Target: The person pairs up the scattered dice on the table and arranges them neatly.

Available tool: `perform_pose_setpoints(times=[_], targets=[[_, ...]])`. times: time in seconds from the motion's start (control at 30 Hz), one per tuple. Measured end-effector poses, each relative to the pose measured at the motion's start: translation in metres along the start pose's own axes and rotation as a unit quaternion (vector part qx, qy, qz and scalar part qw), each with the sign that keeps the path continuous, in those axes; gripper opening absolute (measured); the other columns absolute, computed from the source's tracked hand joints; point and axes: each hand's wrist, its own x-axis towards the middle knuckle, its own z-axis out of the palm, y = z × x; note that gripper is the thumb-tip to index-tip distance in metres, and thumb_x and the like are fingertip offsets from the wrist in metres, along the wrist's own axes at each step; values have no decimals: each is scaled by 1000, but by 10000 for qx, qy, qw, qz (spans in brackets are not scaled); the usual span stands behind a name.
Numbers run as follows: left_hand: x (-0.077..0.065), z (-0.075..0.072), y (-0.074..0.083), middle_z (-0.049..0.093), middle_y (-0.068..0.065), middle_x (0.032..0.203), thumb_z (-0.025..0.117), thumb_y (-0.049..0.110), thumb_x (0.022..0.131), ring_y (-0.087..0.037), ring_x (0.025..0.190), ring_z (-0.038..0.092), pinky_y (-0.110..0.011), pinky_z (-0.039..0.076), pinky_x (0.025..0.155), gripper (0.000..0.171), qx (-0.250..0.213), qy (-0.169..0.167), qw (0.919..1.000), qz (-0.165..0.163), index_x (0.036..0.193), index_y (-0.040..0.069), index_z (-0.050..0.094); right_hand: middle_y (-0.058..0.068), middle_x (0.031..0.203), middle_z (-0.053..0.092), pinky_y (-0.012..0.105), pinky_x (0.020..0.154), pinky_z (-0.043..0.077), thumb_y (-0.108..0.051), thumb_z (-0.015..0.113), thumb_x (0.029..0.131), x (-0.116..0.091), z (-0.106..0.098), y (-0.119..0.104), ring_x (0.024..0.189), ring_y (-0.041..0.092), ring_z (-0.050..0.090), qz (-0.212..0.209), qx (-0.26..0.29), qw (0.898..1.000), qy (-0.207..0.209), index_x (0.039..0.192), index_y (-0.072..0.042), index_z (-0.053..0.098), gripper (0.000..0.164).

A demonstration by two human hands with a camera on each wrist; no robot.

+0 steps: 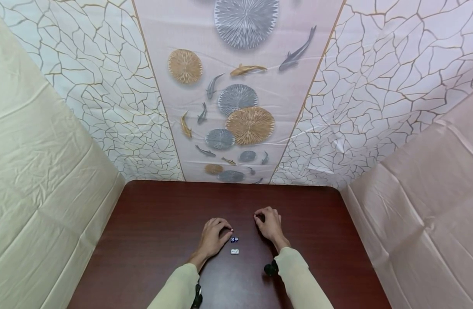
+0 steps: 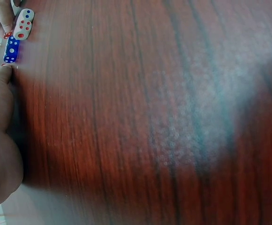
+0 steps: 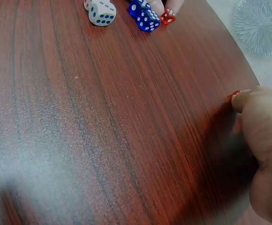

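My left hand (image 1: 213, 238) pinches a red die (image 1: 232, 230) between thumb and fingertips, at the table surface. That die also appears in the right wrist view as a red die (image 3: 168, 17). Farther right and a little farther back, my right hand (image 1: 271, 224) pinches a second red die (image 1: 254, 216); in the right wrist view the thumb partly covers this red die (image 3: 236, 93). Just nearer than the left hand's die, two blue dice (image 1: 234, 240) sit side by side. Two white dice (image 1: 235, 252) form another pair nearer still. White dots show on the blue dice (image 3: 147, 19).
All this is on a dark reddish-brown wooden table (image 1: 155, 214). Patterned cloth (image 1: 240, 86) hangs behind its far edge, and pale cloth rises at the left (image 1: 47, 171) and right. A dark device (image 1: 271, 269) is strapped at the right wrist.
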Motion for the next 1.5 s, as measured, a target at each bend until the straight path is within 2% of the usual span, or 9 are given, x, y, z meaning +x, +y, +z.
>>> perform_pose_setpoints(times=[0.13,0.37,0.57,0.83,0.97,1.1,1.2,1.33,1.5], targets=[[0,2,0,78,0,119,86,25,102,-28,118,70,-61,49,117,9,7,98,9999,82,110,21,82,13,130,76,57,108,42,-17,80,106,-2,1,1,128,38,62,-4,117,9999,84,119,-12,84,15],[-1,-1,4,78,-2,120,86,23,102,-29,118,70,-62,50,117,10,1,46,10000,20,110,20,82,10,122,79,56,107,44,-15,80,106,-11,1,1,120,34,66,-116,363,9991,205,120,-11,83,15],[0,-3,7,78,-2,120,88,20,100,-29,118,70,-62,50,116,11,98,83,9999,13,110,18,82,8,118,79,62,114,45,-14,81,105,-23,3,-3,116,33,67,-252,550,9978,263,118,-10,83,14],[-2,-1,3,78,2,118,88,23,101,-26,118,70,-62,51,114,11,224,208,9995,83,110,21,82,3,110,79,51,101,48,-13,85,102,-37,17,-12,108,28,70,-747,456,9954,386,112,-13,84,11],[-2,-2,2,77,0,119,87,24,101,-30,120,70,-63,50,116,10,91,107,9999,-27,110,20,82,3,109,80,53,102,50,-12,86,100,-42,22,-16,107,29,71,-988,469,9932,399,111,-12,84,10],[-1,-2,3,77,-2,119,88,22,101,-31,120,70,-64,50,116,11,33,103,9999,-37,109,20,82,4,109,80,55,105,50,-12,85,101,-44,23,-22,109,29,71,-1070,535,9925,245,110,-12,84,10],[-1,-1,3,77,-2,119,88,22,100,-32,120,70,-65,50,117,11,14,97,9999,-60,110,19,83,2,110,80,52,103,48,-13,84,102,-43,24,-26,108,28,70,-1103,505,9926,100,111,-14,84,9],[0,-1,3,77,-3,121,87,22,101,-33,123,69,-65,47,120,11,-97,-16,9998,-183,111,19,83,1,109,79,49,101,45,-14,84,103,-42,26,-29,107,26,69,-1136,484,9923,-85,111,-14,84,8],[1,-1,3,77,-3,122,85,24,103,-32,124,69,-65,47,122,12,-105,-100,9997,-204,114,19,83,0,109,80,51,103,43,-14,84,103,-40,27,-33,106,23,68,-1110,464,9923,-296,110,-16,84,7]])
